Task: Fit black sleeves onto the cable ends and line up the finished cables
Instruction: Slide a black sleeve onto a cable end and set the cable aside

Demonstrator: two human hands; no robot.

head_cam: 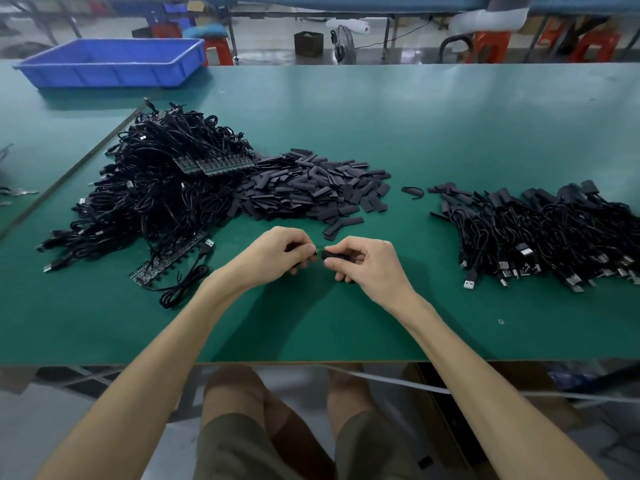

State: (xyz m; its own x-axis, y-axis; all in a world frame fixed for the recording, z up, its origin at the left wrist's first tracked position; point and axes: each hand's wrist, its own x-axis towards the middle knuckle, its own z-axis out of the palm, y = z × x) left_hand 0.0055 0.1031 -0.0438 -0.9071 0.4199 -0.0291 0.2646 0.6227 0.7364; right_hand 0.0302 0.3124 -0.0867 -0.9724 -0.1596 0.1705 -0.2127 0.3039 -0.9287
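Note:
Over the green table, my left hand pinches a cable end, whose small tip pokes out to the right. My right hand grips a black sleeve, its open mouth right at that tip. The cable itself is hidden behind my left hand. A big tangle of black cables lies at the left. A heap of loose black sleeves sits in the middle beyond my hands. At the right lie sleeved cables side by side, USB plugs toward me.
A blue plastic bin stands at the far left corner of the table. One loose cable lies coiled left of my left forearm. A stray sleeve sits between the heap and the right pile. Stools and benches stand beyond the table.

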